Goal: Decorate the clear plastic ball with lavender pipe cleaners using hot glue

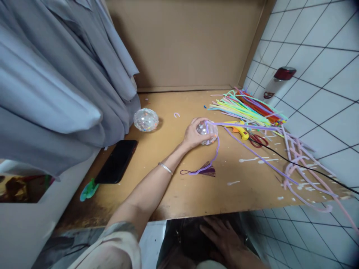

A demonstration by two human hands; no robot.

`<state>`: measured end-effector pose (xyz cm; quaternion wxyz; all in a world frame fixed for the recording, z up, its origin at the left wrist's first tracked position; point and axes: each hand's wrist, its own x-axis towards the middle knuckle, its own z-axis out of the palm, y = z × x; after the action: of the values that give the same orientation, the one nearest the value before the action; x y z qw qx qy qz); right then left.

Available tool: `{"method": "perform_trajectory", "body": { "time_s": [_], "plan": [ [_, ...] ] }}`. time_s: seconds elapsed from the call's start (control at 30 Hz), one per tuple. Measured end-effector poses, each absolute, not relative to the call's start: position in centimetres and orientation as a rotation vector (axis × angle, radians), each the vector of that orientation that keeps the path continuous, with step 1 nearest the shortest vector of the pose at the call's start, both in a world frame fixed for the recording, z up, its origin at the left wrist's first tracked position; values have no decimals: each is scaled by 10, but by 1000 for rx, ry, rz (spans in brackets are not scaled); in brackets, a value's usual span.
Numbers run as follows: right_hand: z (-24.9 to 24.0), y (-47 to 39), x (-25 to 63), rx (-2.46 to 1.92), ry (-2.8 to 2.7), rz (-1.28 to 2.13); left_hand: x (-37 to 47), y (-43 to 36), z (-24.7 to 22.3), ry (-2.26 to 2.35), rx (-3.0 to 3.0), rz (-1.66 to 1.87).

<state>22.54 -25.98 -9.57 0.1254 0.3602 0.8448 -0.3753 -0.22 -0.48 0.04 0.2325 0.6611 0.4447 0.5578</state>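
head view: the left hand (195, 133), silver bangle at the wrist, was curled around a clear, round, speckled plastic ball (211, 133) above the brown wooden tabletop (168, 194), thumb and fingers gripping its left side. fuzzy purple stems (246, 149) ran beside and across the ball, near a dark purple tassel (206, 170). the right hand (221, 235), fingers spread and open, lay over dark clothing (190, 233) in shadow, its outline dim. the palm-side contact of the left hand was hidden. marking on the red-capped clear bottle (276, 85) was too small to read.
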Motion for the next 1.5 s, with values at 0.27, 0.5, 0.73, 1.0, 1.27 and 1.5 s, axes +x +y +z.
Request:
{"method": "perform_trajectory", "body": {
  "time_s": [0.27, 0.5, 0.73, 1.0, 1.27, 1.5],
  "plan": [
    [-133, -257, 227, 792, 2981, -408, -2, -8, 4, 1278, 1800, 1492],
    [-119, -251, 223, 1032, 3232, -562, -3, -6, 5, 1256, 1808, 1486],
    [-45, -241, 217, 1140, 3258, -339, -6, -1, -5, 1209, 1784, 1508],
    [-31, -260, 222, 1439, 2776, -435, -10, 6, -10, 1136, 1815, 1566],
    [-27, -251, 226, 1402, 2345, -1071, -14, 12, -9, 1089, 1738, 1539],
    [-26, -245, 224, 1397, 2365, -1121, -14, 14, -12, 1075, 1765, 1563]
  ]
}}
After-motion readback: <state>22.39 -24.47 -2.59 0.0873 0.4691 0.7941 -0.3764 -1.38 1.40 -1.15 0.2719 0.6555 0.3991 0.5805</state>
